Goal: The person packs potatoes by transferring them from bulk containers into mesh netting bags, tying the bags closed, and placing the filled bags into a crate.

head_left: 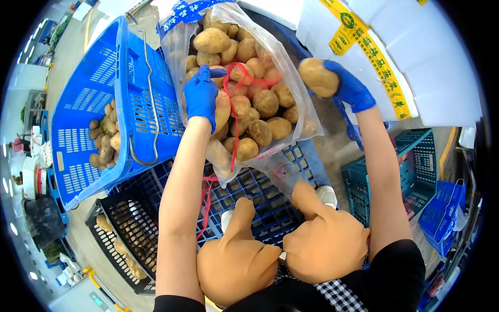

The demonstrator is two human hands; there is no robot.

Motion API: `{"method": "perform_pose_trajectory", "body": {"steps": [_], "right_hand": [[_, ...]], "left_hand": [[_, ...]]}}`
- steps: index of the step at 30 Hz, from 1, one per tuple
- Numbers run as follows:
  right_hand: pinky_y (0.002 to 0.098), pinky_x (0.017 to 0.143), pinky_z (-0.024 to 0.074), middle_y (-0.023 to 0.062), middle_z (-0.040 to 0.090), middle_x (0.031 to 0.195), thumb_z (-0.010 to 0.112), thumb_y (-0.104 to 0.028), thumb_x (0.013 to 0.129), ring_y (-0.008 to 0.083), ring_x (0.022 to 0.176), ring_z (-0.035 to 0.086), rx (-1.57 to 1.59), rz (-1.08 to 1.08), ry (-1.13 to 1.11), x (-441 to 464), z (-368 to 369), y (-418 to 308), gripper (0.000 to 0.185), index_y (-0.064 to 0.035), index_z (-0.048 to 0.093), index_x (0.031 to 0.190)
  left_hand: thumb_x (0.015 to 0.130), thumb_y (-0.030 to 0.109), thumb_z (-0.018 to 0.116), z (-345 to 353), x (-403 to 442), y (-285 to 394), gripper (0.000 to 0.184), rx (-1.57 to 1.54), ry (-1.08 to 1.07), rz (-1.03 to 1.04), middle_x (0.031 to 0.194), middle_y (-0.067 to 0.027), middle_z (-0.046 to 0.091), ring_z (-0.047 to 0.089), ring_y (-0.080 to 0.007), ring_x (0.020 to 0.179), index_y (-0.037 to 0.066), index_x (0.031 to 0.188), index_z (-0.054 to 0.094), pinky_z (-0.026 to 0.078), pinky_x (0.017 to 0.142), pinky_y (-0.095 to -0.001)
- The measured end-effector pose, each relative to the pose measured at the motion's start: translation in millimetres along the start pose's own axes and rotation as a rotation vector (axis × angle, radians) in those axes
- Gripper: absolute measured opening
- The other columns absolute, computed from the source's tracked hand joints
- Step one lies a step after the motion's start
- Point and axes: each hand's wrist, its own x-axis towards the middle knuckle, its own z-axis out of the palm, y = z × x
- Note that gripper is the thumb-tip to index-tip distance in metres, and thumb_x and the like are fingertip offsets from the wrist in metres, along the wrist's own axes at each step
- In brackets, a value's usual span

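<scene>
This looks like a produce packing or wholesale warehouse: a big open sack (306, 122) of potatoes (265, 103) sits on a blue slatted pallet (244, 183); a black crate (130, 208) stands near its left edge, a green crate (422, 156) beyond its right; white boxes (431, 49) carry printed yellow tape (377, 57); the hard floor (78, 221) has yellow lines (89, 28).

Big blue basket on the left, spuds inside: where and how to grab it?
I'd take the wire handle mid-span, coming from the side of the potato bag. The long, thin bar runs along the basket's outer wall on that side, so fingers should hook round it easily. Steady the rim with the other hand, since the potatoes inside may shift.
</scene>
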Motion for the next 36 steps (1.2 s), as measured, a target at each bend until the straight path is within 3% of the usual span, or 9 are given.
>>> {"method": "perform_pose_trajectory", "body": {"steps": [4, 5, 8, 13, 17, 27, 30, 32, 36], "right_hand": [[0.0382, 0.078, 0.0514, 0.0217, 0.049, 0.121, 0.051, -0.046, 0.083, 0.0335, 0.098, 0.057, 0.372, -0.17, -0.092, -16, -42, -10, 0.068, -0.002, 0.031, 0.132], [0.0448, 0.098, 0.037, 0.0197, 0.029, 0.139, 0.042, -0.048, 0.087, 0.0308, 0.125, 0.034, 0.468, -0.26, -0.501, -19, -35, -17, 0.072, -0.0025, 0.02, 0.138], [0.0443, 0.098, 0.0367, 0.019, 0.029, 0.139, 0.044, -0.054, 0.082, 0.0296, 0.126, 0.033, 0.48, -0.379, -0.971, -12, 17, -14, 0.08, -0.002, 0.02, 0.137], [0.033, 0.092, 0.0439, 0.0136, 0.053, 0.118, 0.058, -0.036, 0.082, 0.0198, 0.105, 0.054, 0.242, -0.02, -0.564, 43, 98, 41, 0.057, -0.0008, 0.043, 0.124], [0.0277, 0.089, 0.0445, 0.0102, 0.055, 0.115, 0.056, -0.033, 0.084, 0.0171, 0.103, 0.055, 0.294, 0.2, -0.564, 76, 113, 67, 0.049, -0.0044, 0.045, 0.123], [0.0253, 0.083, 0.045, 0.0048, 0.056, 0.11, 0.048, -0.029, 0.09, 0.0118, 0.098, 0.053, -0.076, -0.262, 0.024, 62, 147, 19, 0.041, -0.0055, 0.045, 0.124], [0.0336, 0.083, 0.0466, 0.0099, 0.062, 0.099, 0.053, -0.044, 0.085, 0.0231, 0.092, 0.059, -0.771, -0.716, 0.073, 114, 103, 29, 0.059, -0.0042, 0.042, 0.127], [0.0372, 0.084, 0.0465, 0.0136, 0.064, 0.097, 0.052, -0.049, 0.084, 0.0286, 0.093, 0.061, -1.446, -1.125, 0.259, 105, 113, 9, 0.064, -0.0033, 0.04, 0.127], [0.0289, 0.088, 0.0424, 0.0234, 0.053, 0.115, 0.057, -0.054, 0.076, 0.0295, 0.095, 0.058, -1.913, -0.522, -0.197, 81, 156, -81, 0.076, -0.0075, 0.035, 0.132]], "left_hand": [[0.093, 0.03, 0.044, 9, 0, 14, 0.038, 0.031, 0.011, 0.043, 0.055, 0.0021, 0.047, 0.033, -0.0056, 0.047, 0.004, 0.08, 0.068, 0.026, 0.045, -0.0235], [0.093, 0.031, 0.044, 14, -1, 13, 0.038, 0.02, 0.003, 0.064, 0.055, 0.0021, 0.048, 0.033, -0.0054, 0.047, 0.005, 0.08, 0.068, 0.026, 0.045, -0.0232], [0.093, 0.03, 0.045, 34, -11, 18, 0.037, 0.006, -0.03, 0.076, 0.058, 0.0018, 0.052, 0.032, -0.0063, 0.047, 0.004, 0.079, 0.068, 0.026, 0.045, -0.0237], [0.092, 0.019, 0.044, 40, -25, 29, 0.025, -0.193, -0.16, 0.001, 0.095, -0.0088, 0.064, 0.059, -0.0127, 0.085, 0.003, 0.099, 0.063, 0.045, 0.076, -0.0238], [0.083, -0.001, 0.039, 3, -26, 23, 0.036, 0.405, -0.223, 0.522, 0.106, -0.0045, 0.061, 0.054, -0.009, 0.093, 0.008, 0.111, 0.06, 0.043, 0.079, -0.0249], [0.092, 0.018, 0.045, 58, -98, 65, 0.033, -0.377, -0.396, 0.105, 0.068, 0.0079, 0.04, 0.029, -0.0022, 0.054, 0.01, 0.123, 0.053, 0.025, 0.047, -0.0166], [0.089, 0.015, 0.045, 56, -89, 86, 0.027, -0.107, -0.137, 0.375, 0.063, 0.0006, 0.044, 0.034, -0.0056, 0.052, 0.006, 0.11, 0.059, 0.03, 0.047, -0.0191], [0.084, 0.017, 0.049, 31, -57, 115, 0.023, -0.585, -0.185, 0.051, 0.054, -0.0009, 0.04, 0.038, -0.0094, 0.048, 0.003, 0.093, 0.064, 0.033, 0.045, -0.0232], [0.09, 0.019, 0.046, -63, 20, 136, 0.025, -0.703, -0.449, 0.171, 0.047, 0.0056, 0.022, 0.02, -0.0062, 0.039, 0.002, 0.103, 0.059, 0.017, 0.037, -0.0212]]}}
